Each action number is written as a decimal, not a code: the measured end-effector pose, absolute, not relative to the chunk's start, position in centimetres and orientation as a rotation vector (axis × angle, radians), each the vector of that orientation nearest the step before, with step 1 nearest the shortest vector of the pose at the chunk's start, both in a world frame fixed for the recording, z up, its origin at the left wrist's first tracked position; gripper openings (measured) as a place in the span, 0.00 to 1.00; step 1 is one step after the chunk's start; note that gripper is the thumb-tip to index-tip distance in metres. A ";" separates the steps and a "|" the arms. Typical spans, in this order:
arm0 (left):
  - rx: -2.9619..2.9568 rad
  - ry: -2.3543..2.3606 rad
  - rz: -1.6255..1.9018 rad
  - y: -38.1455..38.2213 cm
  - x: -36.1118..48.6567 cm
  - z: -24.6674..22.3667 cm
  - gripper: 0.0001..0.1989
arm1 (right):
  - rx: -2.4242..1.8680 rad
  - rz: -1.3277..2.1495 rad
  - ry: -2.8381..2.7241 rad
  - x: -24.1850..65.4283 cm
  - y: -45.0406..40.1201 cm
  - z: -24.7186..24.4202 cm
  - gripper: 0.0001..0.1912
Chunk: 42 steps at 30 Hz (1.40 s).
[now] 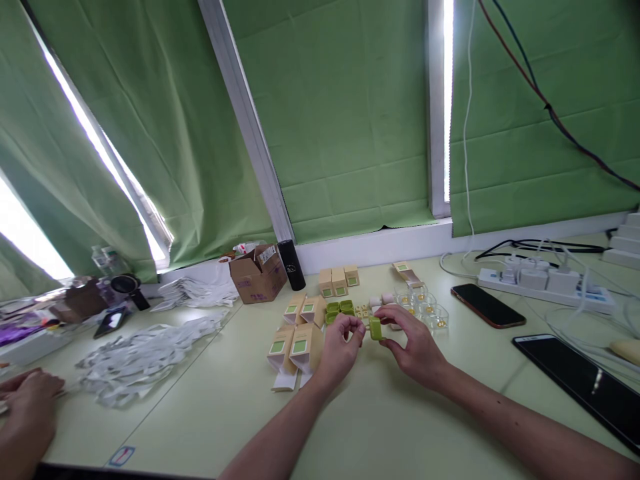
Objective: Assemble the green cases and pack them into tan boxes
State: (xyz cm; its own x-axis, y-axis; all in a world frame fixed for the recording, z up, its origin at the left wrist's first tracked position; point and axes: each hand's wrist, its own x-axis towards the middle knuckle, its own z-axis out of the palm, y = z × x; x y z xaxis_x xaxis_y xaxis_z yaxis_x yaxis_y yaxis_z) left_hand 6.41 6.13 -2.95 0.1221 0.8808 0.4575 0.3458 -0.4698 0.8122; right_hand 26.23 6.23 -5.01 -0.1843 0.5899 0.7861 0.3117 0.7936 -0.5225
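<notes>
My right hand (pixel 413 343) holds a small green case (pixel 375 328) between thumb and fingers above the table. Close to its left side, my left hand (pixel 345 343) has its fingertips pinched together; what they hold is too small to make out. Behind my hands lie more green cases (pixel 339 309), small beige pieces (pixel 361 311) and clear plastic holders with yellowish bits (pixel 425 307). Several beige cartons with green windows (pixel 306 343) stand left of my left hand, some with flaps open. Three smaller closed cartons (pixel 339 281) stand farther back.
At the right are two phones (pixel 487 305) (pixel 583 383) and a power strip (pixel 545 283) with cables. A cardboard box (pixel 259 275) and black cylinder (pixel 291 265) stand at the back. White strips (pixel 150 357) lie left, near another person's hand (pixel 30 400).
</notes>
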 end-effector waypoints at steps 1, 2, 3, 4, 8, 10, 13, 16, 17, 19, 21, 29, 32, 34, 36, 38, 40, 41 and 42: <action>1.887 1.187 1.338 6.1 6.4 -3.0 0.10 | -0.700 0.291 -1.789 26.2 6.3 -5.1 0.22; 1.889 1.192 1.337 6.2 6.4 -3.0 0.10 | -0.702 0.292 -1.791 26.3 6.3 -5.1 0.22; 1.890 1.196 1.336 6.2 6.4 -3.0 0.10 | -0.702 0.293 -1.792 26.3 6.3 -5.2 0.22; 1.890 1.200 1.335 6.2 6.3 -3.0 0.10 | -0.703 0.294 -1.791 26.3 6.3 -5.2 0.22; 1.867 1.209 1.338 6.2 6.4 -3.1 0.09 | -0.706 0.309 -1.790 26.3 6.3 -5.2 0.22; 1.853 1.206 1.342 6.1 6.4 -3.0 0.09 | -0.705 0.315 -1.793 26.3 6.3 -5.2 0.22; 1.838 1.199 1.361 6.2 6.3 -3.0 0.11 | -0.696 0.309 -1.784 26.4 6.4 -5.1 0.22; 1.794 1.229 1.450 6.6 6.0 -3.1 0.12 | -0.699 0.290 -1.775 26.4 6.5 -5.1 0.22; 1.768 1.244 1.489 6.8 5.9 -3.1 0.12 | -0.702 0.282 -1.771 26.4 6.5 -5.1 0.22; 1.725 1.276 1.557 7.1 5.6 -3.2 0.10 | -0.711 0.269 -1.761 26.5 6.6 -5.1 0.22; 1.735 1.319 1.603 7.3 5.3 -3.3 0.09 | -0.719 0.257 -1.753 26.5 6.6 -5.1 0.21; 2.270 1.221 1.613 5.2 5.9 -2.4 0.16 | -0.732 0.195 -1.805 26.7 6.6 -5.3 0.26; 2.443 1.105 1.529 4.7 6.4 -2.4 0.25 | -0.717 0.133 -1.849 26.8 6.6 -5.4 0.28; 2.494 1.047 1.502 4.8 6.5 -2.6 0.28 | -0.685 0.080 -1.878 26.8 6.6 -5.5 0.28; 2.517 1.013 1.487 5.2 6.5 -2.9 0.29 | -0.634 0.018 -1.900 26.8 6.6 -5.5 0.26; 2.529 0.994 1.488 5.5 6.3 -3.2 0.27 | -0.588 -0.040 -1.918 26.8 6.6 -5.3 0.23; 2.533 0.985 1.502 5.8 6.1 -3.4 0.25 | -0.559 -0.095 -1.931 26.8 6.4 -5.0 0.20; 2.533 0.986 1.510 5.9 6.1 -3.4 0.25 | -0.552 -0.119 -1.939 26.8 6.4 -4.9 0.18; 2.532 0.989 1.517 5.9 6.0 -3.4 0.24 | -0.547 -0.140 -1.944 26.8 6.3 -4.7 0.18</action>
State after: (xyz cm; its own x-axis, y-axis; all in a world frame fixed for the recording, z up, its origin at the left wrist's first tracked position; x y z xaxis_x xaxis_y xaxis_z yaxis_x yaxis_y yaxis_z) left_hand 6.04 5.89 -3.41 0.3234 0.5307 0.7834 0.5026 -0.7978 0.3329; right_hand 26.79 6.34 -4.72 -0.3335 0.3111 0.8899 0.4352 0.8882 -0.1474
